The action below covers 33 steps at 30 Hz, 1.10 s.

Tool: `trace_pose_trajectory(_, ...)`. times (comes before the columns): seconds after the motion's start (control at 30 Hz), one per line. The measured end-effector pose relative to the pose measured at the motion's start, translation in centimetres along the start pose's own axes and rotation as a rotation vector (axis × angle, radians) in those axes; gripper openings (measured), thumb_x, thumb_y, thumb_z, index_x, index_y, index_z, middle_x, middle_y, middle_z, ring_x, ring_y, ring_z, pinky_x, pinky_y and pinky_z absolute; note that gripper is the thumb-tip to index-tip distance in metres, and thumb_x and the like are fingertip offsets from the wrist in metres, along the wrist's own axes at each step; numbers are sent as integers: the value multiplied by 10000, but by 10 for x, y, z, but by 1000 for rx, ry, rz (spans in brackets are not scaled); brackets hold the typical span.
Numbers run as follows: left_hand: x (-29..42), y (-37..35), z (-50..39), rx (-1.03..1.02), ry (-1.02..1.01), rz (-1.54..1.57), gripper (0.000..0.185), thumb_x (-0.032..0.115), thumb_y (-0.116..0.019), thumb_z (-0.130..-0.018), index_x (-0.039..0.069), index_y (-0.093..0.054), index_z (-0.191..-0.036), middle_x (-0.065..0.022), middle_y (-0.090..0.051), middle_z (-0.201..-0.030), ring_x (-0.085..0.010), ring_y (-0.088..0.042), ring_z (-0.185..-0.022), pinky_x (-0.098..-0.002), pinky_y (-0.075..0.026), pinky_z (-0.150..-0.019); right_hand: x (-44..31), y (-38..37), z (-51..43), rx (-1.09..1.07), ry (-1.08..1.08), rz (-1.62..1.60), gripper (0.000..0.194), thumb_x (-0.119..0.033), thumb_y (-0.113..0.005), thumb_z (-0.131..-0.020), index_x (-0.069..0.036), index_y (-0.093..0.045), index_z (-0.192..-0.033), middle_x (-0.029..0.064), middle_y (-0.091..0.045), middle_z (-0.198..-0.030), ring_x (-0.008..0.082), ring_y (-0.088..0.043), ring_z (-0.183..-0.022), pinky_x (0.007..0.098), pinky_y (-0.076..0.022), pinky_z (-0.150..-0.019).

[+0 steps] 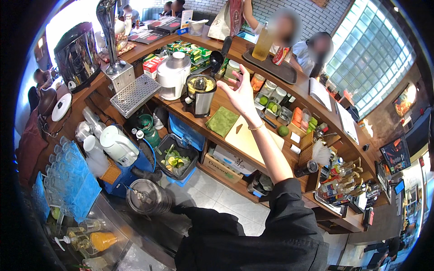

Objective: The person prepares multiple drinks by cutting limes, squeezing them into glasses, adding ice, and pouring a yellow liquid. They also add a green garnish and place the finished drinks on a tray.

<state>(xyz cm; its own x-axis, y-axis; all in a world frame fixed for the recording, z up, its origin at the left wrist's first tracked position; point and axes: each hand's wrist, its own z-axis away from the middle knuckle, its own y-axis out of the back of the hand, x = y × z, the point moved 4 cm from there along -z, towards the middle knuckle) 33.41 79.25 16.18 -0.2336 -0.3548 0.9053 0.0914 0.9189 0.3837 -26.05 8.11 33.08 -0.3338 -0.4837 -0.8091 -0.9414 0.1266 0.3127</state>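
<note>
My right hand [241, 95] reaches over the wooden bar counter, fingers spread, holding nothing. My left hand is out of view. Left of the right hand stands a citrus juicer [200, 101] with pulp around its cone. Below my wrist lies a pale cutting board [242, 137], beside a folded green cloth [222, 121]. A dark-handled knife [268, 120] and a whole lime [283, 130] are right of the forearm. Above the hand, a dark serving tray [287, 75] holds a bottle of yellow liquid [260, 45] and a red can [280, 56].
Jars [257, 82] and containers of cut limes [272, 107] line the shelf. A white juicer [173, 76] and metal drip tray [135, 95] stand left. A waste bin [193, 155] and metal keg [149, 196] are on the floor. Two people [300, 50] are beyond the counter.
</note>
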Motion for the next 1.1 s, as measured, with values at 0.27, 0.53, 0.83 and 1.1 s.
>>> trace_pose_trajectory(0.27, -4, 11, -2, -27, 203, 84, 326, 249, -575, -967, -34, -707, -1062, -102, -667, -931, -207, -591, -808, -340, -482, -715, 0, -7, 1, -27, -14, 13, 1048, -344, -831, -802, -20, -157, -1536, 294, -412, -1461, 335, -532, -1276, 401, -509, -989)
trace_pose_trajectory(0.53, 32, 7, 20, -17, 52, -65, 297, 188, -567, -967, -58, -692, -1076, -175, -685, -1018, -251, -622, -887, -360, -509, -787, 0, -14, -3, 20, 47, 5, 1070, -327, -850, -750, -2, -190, -1526, 297, -496, -1388, 329, -606, -1175, 401, -555, -908)
trace_pose_trajectory(0.83, 35, 6, 22, -78, 142, 164, 297, 167, -560, -953, -66, -678, -1096, -180, -677, -1040, -256, -602, -906, -375, -487, -803, -1, -18, -1, 8, 53, 19, 1065, -322, -859, -741, -13, -206, -1524, 296, -508, -1370, 302, -620, -1134, 377, -555, -888)
trace_pose_trajectory(1.1, -25, 13, -25, -45, 119, 299, 485, 319, -545, -1012, 28, -496, -1397, -74, -540, -1376, -179, -530, -1212, -319, -381, -1023, -2, -21, -2, -41, 30, 16, 1041, -311, -844, -788, -18, -176, -1532, 277, -468, -1405, 303, -580, -1185, 385, -513, -962)
